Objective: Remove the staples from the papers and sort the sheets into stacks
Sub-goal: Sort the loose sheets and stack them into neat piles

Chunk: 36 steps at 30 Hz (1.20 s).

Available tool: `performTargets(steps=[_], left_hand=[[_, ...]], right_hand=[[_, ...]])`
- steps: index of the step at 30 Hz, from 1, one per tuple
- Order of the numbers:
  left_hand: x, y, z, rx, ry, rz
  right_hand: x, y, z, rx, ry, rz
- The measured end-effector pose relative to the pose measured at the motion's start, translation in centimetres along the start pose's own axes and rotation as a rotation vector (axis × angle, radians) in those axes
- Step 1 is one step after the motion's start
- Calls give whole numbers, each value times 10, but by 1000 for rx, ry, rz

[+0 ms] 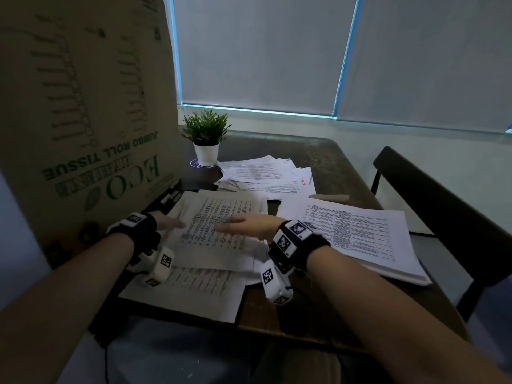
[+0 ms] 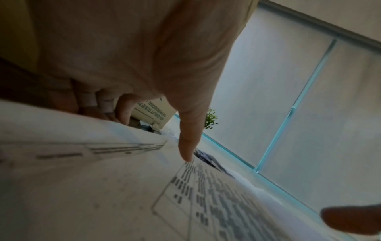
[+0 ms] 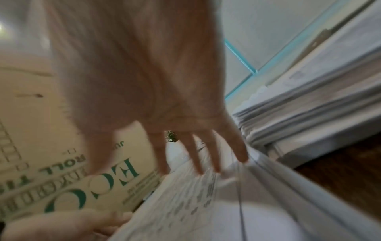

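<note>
Hands over printed sheets on a dark worktop (image 1: 327,159). Head view: the left hand (image 1: 167,220) rests at the left edge of the top sheet (image 1: 219,231) and the right hand (image 1: 249,224) lies flat across its middle, fingers straight, the grip of each hand apart and holding nothing. That sheet lies askew on a lower sheet (image 1: 194,295) at the near edge, its long axis running away from the person and tilted slightly right, its print lines running along that axis. Only this view shows a thick stack (image 1: 368,239) to the right, long axis across the worktop, a loose fanned pile (image 1: 266,173) farther back, a potted plant (image 1: 206,137) behind it, and a chair (image 1: 443,195) at the right.

Left wrist view: one straight finger (image 2: 186,146) touches the sheet at the corner of its printed table; the other fingers are loosely bent near the edge. Right wrist view, blurred: spread fingers (image 3: 195,156) reach the paper; the stack's layered edges and a cardboard box (image 3: 62,179) at left show close up.
</note>
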<state>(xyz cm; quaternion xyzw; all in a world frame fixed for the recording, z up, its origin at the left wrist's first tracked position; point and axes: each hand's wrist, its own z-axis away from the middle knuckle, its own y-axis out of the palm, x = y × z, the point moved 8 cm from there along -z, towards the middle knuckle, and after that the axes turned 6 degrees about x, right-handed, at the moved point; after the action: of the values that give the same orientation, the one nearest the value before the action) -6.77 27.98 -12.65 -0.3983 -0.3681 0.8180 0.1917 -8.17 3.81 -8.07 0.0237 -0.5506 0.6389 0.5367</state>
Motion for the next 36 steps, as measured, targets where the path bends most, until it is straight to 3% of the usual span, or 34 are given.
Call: performTargets(steps=[2, 6, 14, 17, 19, 21, 23, 24, 25, 27, 30, 33, 36], left_hand=[[1, 0, 3, -25, -13, -29], [1, 4, 5, -14, -25, 3], [-2, -4, 1, -92, 144, 199], [-13, -10, 17, -136, 235, 214], [-19, -23, 29, -168, 326, 304], [-21, -41, 40, -162, 429, 486], [-19, -59, 47, -134, 503, 668], [-19, -64, 52, -110, 526, 755], [-22, -68, 57, -80, 560, 839], [-36, -67, 73, -32, 607, 966], [-62, -44, 87, 40, 613, 991], [-81, -27, 93, 3, 657, 803], [-96, -40, 103, -129, 677, 749]], right_hand=[[-9, -1, -6, -27, 113, 174], [-14, 16, -19, 102, 245, 459], [-11, 15, -16, 89, 223, 508], [-19, 8, -16, 29, 220, 342], [-23, -3, -15, -99, 140, -45], [-29, -33, -3, -427, 62, -386], [-43, -71, 22, -808, 59, -486], [-50, -84, 29, -900, 58, -554], [-54, -91, 31, -911, 38, -653], [-56, -95, 22, -774, -81, -894], [-37, -89, 11, -584, -210, -870], [-30, -94, 13, -678, -277, -810], [-28, -98, 23, -647, -347, -874]])
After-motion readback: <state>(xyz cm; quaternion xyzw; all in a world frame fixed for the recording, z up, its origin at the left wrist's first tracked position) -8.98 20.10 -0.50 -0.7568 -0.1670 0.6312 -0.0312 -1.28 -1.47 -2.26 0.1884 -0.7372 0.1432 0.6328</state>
